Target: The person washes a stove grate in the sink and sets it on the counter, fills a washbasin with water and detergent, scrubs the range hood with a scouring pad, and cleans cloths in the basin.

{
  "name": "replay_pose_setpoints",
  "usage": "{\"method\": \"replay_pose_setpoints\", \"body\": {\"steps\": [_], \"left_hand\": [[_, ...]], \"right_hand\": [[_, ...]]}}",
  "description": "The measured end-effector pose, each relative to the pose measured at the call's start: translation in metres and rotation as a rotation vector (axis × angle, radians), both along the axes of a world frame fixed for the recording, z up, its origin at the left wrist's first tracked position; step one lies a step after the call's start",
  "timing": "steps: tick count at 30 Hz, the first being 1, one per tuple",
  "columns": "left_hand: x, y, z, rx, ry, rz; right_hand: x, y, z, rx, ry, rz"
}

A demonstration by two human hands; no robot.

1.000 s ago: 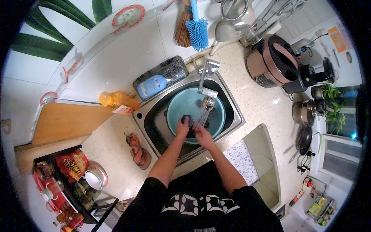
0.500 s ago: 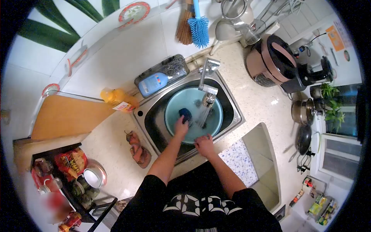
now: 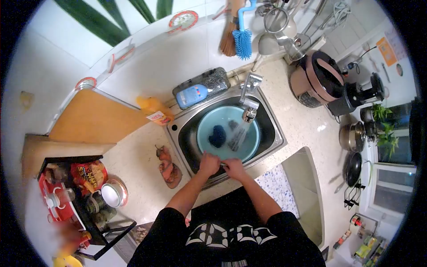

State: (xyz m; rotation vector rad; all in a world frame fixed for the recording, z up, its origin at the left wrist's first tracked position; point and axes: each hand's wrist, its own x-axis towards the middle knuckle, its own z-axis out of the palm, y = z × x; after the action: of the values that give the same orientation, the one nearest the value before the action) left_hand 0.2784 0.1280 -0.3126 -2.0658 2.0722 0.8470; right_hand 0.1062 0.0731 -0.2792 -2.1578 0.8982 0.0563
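Observation:
A light-blue basin [image 3: 202, 149] sits in the metal sink, with water in it. My left hand [image 3: 210, 163] is closed on the basin's near rim. Just to its right, my right hand [image 3: 233, 169] also grips that rim, thumb side toward the left hand. A dark blue bundle [image 3: 217, 136], which looks like cloth, lies in the water, apart from both hands. Smaller dark items in the basin are blurred by the water. The faucet [image 3: 249, 115] runs water into the basin's right side.
The sink [image 3: 276, 133] is set in a speckled counter [image 3: 138, 182]. Behind it are a blue bottle [image 3: 192, 95] on a dark tray and an orange detergent bottle [image 3: 155, 111]. Brownish-red objects [image 3: 169, 171] lie at left. A pink cooker [image 3: 313, 82] stands at right.
My left hand has let go of the dark blue bundle and moved back to the basin's near rim beside my right hand. The view has shifted slightly.

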Motion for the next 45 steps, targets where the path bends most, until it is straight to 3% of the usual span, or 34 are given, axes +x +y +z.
{"method": "replay_pose_setpoints", "body": {"steps": [2, 3, 5, 8, 11, 14, 17, 20, 23, 26, 29, 32, 36, 39, 42, 45], "left_hand": [[-0.002, 0.006, 0.010, -0.133, 0.082, 0.120], [-0.001, 0.001, 0.042, -0.039, 0.188, 0.216], [0.002, 0.011, 0.037, -0.170, 0.322, 0.333], [0.015, 0.028, 0.038, -0.271, 0.403, 0.457], [0.034, 0.042, 0.070, -0.229, 0.473, 0.653], [0.056, 0.051, 0.108, -0.254, 0.493, 0.894], [0.085, 0.061, 0.090, -0.468, 0.463, 0.980], [0.101, 0.054, 0.131, -0.522, 0.794, 1.220], [0.141, 0.036, 0.145, -0.463, 0.873, 1.346], [0.173, 0.011, 0.163, -0.574, 0.654, 1.335], [0.199, -0.005, 0.179, -0.659, 0.832, 1.236], [0.224, -0.026, 0.165, -0.751, 0.697, 1.154], [0.258, -0.043, 0.109, -0.876, 0.615, 1.030], [0.254, -0.043, 0.114, -0.910, 0.850, 1.080], [0.258, -0.044, 0.102, -0.984, 0.882, 1.019], [0.256, -0.052, 0.102, -0.934, 0.680, 1.056]], "right_hand": [[-0.016, 0.004, 0.010, -0.044, -0.114, -0.113], [-0.023, 0.006, 0.015, -0.065, -0.176, -0.169], [-0.037, 0.007, 0.031, -0.137, -0.292, -0.275], [-0.060, 0.013, 0.017, 0.169, -0.359, -0.582], [-0.064, 0.018, 0.016, 0.133, -0.635, -0.733], [-0.076, 0.018, 0.016, 0.439, -0.590, -0.735], [-0.069, 0.020, 0.018, 0.448, -0.629, -0.720], [-0.066, 0.024, 0.020, 0.484, -0.626, -0.673], [-0.063, 0.032, 0.020, 0.562, -0.707, -0.695], [-0.070, 0.049, 0.025, 0.560, -0.718, -0.743], [-0.080, 0.064, 0.022, 0.539, -0.709, -0.793], [-0.086, 0.078, 0.027, 0.506, -0.662, -0.892], [-0.086, 0.086, 0.031, 0.471, -0.631, -1.033], [-0.072, 0.089, 0.038, 0.454, -0.635, -1.096], [-0.061, 0.099, 0.035, 0.461, -0.616, -1.121], [-0.047, 0.109, 0.029, 0.474, -0.637, -1.121]]}}
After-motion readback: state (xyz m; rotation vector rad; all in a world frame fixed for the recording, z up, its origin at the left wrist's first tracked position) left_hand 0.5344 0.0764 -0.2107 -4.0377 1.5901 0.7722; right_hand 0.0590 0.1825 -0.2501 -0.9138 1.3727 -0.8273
